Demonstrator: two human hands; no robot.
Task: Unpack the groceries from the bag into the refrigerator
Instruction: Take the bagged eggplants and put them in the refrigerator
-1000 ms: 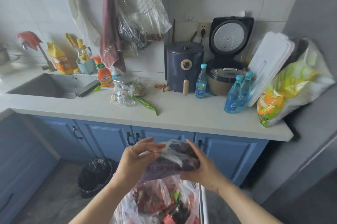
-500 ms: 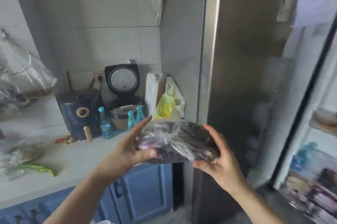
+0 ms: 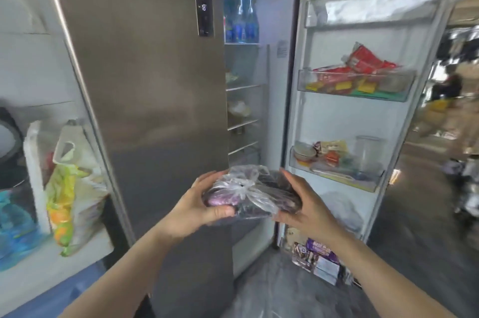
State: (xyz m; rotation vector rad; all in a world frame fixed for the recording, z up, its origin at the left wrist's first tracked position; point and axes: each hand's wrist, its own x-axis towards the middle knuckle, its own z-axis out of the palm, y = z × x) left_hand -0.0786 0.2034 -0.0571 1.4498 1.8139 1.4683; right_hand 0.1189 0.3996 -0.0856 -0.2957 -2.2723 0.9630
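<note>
A clear plastic bag of dark purple produce [image 3: 255,192], knotted at the top, is held in front of the refrigerator [image 3: 145,71]. My left hand [image 3: 201,207] grips its left end with the thumb underneath. At its right end my right hand [image 3: 302,207] cups the bag. The fridge's right door [image 3: 363,115] stands open, and its left door is closed. The bag hovers at the level of the lower inner shelves [image 3: 243,148], just outside the opening. The grocery bag is out of view.
Door bins hold red packets [image 3: 360,63], jars and small packages [image 3: 331,154]. Blue bottles [image 3: 242,24] stand on the top inner shelf. Boxes [image 3: 316,255] sit in the lowest door bin. At left, a yellow-green sack [image 3: 70,198] leans on the white counter [image 3: 39,273].
The view has swung right from the counter to the open refrigerator. Both hands have carried the bag of purple produce up and over to the fridge opening.
</note>
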